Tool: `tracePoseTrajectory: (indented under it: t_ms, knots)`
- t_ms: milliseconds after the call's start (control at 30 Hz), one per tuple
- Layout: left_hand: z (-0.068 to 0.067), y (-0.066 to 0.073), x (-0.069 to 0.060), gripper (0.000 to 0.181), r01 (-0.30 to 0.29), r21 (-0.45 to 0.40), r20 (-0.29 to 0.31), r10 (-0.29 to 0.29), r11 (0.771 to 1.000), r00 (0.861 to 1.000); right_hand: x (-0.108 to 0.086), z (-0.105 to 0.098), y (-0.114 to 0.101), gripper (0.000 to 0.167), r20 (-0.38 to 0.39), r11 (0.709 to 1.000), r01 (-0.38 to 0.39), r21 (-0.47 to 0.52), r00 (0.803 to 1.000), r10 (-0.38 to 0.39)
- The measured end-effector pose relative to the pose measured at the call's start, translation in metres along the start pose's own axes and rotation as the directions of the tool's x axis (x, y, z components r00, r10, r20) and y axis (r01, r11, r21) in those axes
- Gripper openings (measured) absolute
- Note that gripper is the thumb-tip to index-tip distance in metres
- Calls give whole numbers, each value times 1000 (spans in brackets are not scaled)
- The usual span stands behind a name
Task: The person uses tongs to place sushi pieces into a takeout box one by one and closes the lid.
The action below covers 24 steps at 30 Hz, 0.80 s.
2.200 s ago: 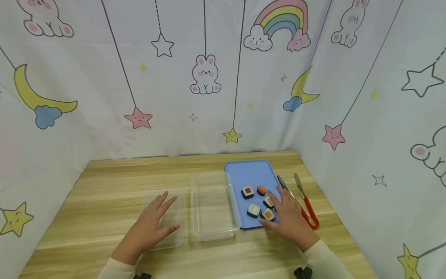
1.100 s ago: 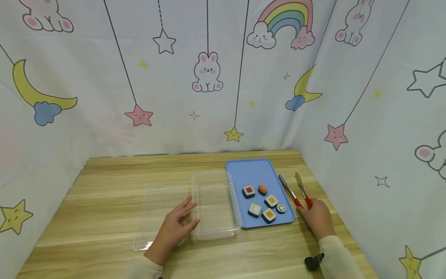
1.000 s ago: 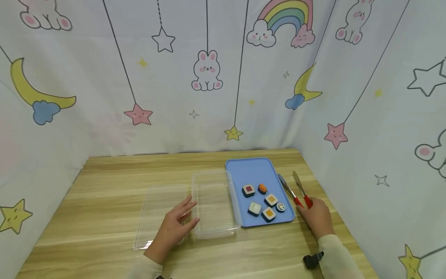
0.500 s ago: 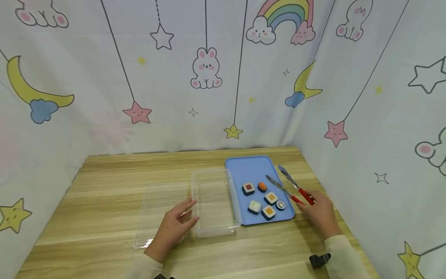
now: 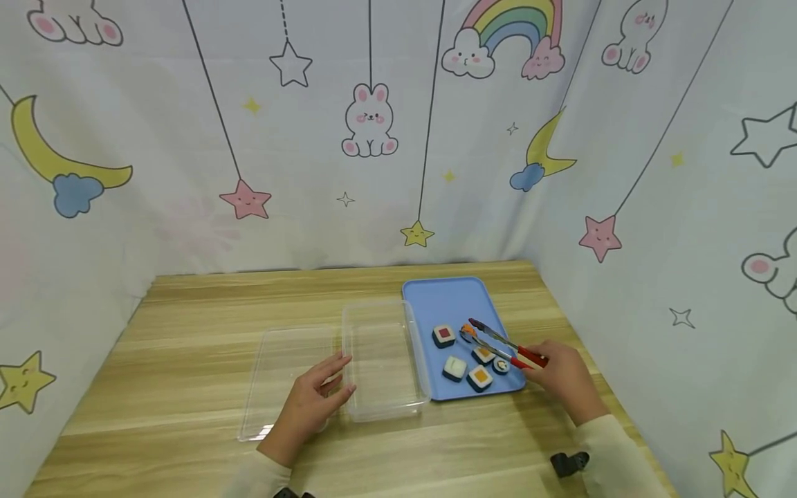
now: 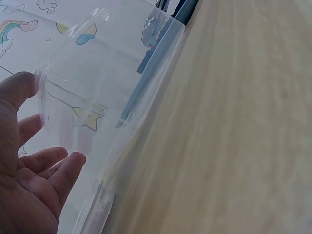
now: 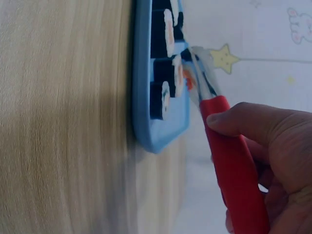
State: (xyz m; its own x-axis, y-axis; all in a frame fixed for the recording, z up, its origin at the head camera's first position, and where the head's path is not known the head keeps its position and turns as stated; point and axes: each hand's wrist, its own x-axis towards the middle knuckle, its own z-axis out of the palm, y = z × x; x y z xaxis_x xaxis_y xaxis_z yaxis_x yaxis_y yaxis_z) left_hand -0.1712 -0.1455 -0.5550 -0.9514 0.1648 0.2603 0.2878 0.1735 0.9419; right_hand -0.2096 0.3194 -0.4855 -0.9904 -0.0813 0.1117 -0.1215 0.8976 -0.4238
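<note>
My right hand (image 5: 563, 377) grips the red handles of metal tongs (image 5: 533, 357), thumb along one handle in the right wrist view. The tong tips are on either side of the small orange-topped sushi piece (image 5: 468, 329) on the blue tray (image 5: 441, 294); whether they touch it I cannot tell. Around it are sushi pieces with a red centre (image 5: 443, 336), a pale top (image 5: 454, 369) and a yellow centre (image 5: 479, 377), and a small round roll (image 5: 501, 364). My left hand (image 5: 310, 400) rests its relaxed fingers against the left side of the clear plastic container (image 5: 385, 413).
Left of the container, partly behind my left hand, lies a flat clear lid (image 5: 288, 333). The container stands directly beside the tray on the wooden table (image 5: 205, 346). A printed white curtain (image 5: 299, 152) encloses the back and sides.
My right hand, over the tray at first, took hold of the tongs on the table, then swung them left over the tray to the orange-topped piece. My left hand moved right to the container.
</note>
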Motion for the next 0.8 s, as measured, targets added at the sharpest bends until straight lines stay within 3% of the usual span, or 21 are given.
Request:
tracePoseTrajectory:
  t_ms: [233, 567, 800]
  knots:
    - [0, 0, 0, 53, 15, -3, 0, -15, 1000, 1000, 2, 0, -3, 34, -26, 999, 44, -19, 999, -44]
    - [0, 3, -2, 53, 24, 5, -2, -24, 1000, 1000, 2, -1, -6, 33, -24, 999, 39, -19, 999, -40]
    - [3, 1, -2, 50, 30, -2, -41, -30, 1000, 999, 2, -3, -9, 36, -41, 999, 32, -3, 999, -32]
